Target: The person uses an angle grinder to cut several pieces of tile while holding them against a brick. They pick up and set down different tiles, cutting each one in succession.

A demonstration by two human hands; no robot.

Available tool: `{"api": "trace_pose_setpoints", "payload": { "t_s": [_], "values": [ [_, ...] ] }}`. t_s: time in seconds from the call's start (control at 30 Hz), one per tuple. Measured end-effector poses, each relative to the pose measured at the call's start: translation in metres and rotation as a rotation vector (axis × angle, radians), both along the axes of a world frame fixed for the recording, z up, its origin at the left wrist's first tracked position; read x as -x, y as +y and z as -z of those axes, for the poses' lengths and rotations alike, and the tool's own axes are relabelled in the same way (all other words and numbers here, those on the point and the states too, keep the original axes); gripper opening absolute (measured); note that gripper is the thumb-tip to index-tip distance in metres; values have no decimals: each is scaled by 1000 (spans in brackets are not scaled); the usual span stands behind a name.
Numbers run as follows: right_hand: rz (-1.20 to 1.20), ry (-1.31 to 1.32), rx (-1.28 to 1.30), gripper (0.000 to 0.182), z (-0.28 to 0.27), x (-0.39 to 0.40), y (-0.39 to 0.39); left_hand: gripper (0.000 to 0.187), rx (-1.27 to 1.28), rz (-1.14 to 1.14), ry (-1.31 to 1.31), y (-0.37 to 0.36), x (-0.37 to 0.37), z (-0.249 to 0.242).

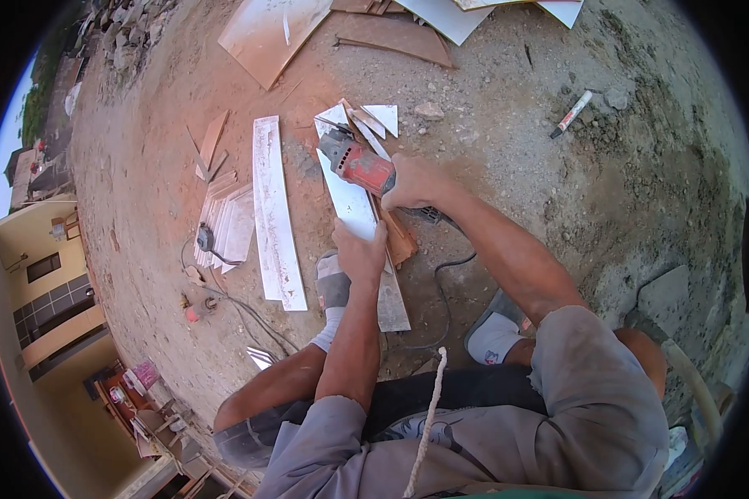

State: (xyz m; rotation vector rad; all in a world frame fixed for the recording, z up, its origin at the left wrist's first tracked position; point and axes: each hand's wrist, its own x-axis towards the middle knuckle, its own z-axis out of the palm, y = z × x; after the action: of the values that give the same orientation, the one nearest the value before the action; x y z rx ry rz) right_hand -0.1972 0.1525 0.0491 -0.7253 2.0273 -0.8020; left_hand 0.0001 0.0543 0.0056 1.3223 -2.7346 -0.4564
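My right hand [416, 183] is wrapped round the rear of a red and grey angle grinder [363, 165]. The grinder's head lies over the far end of a long white tile strip [351, 202]; its disc shows only as a thin dark edge. Closed on the near part of this strip is my left hand [361, 251], close to my shoe. Beneath the strip, a brown block [402, 243] shows at the right. Narrow tile offcuts [373, 125] lie just beyond the grinder.
Two long white strips [275, 216] lie left of my hands, beside a stack of tile pieces [227, 218]. Larger tiles [275, 33] lie at the top. A marker [572, 114] rests on the dirt at right. A cable [446, 287] curls near my feet.
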Motion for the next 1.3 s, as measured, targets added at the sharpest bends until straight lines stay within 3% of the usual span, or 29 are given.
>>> {"api": "trace_pose_setpoints", "payload": {
  "t_s": [1.3],
  "values": [
    [-10, -20, -11, 80, 4, 8, -19, 98, -27, -1, 25, -2, -2, 0]
  ]
}}
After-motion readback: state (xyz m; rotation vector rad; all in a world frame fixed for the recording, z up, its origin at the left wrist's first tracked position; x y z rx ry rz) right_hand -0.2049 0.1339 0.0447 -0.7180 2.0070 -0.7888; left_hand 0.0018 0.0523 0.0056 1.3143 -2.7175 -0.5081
